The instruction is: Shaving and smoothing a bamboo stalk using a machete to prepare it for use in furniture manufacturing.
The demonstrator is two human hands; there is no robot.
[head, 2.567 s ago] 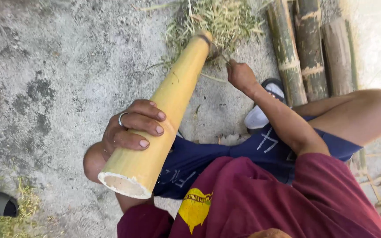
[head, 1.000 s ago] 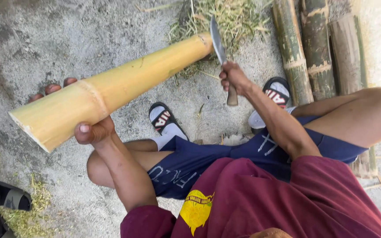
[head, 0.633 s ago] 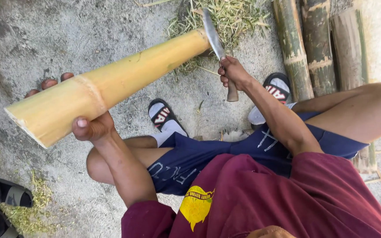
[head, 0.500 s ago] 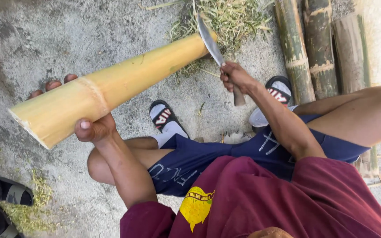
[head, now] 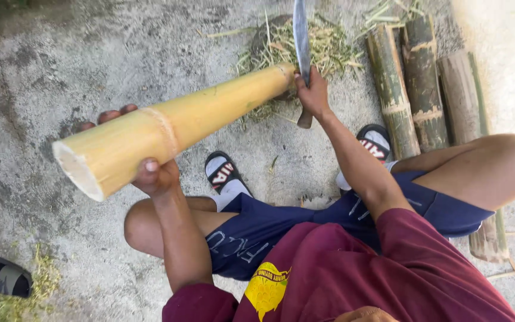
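The left hand (head: 153, 174) clasps the yellow bamboo pole (head: 174, 128) from beneath while the right hand (head: 312, 94) grips the knife (head: 301, 42) just beyond its far tip, where a glancing chop could slip toward the sandalled feet.

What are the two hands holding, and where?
Left hand cups the yellow bamboo pole under its near cut end; right hand grips the knife by its handle.

Bamboo section (head: 168, 128): pale yellow, faint green streaks. Stacked bamboo pieces (head: 412, 83): dull green-brown, pale bands. Shirt (head: 353, 274): maroon, yellow emblem. Shorts (head: 269, 229): navy. Concrete ground (head: 61, 53): mottled grey.
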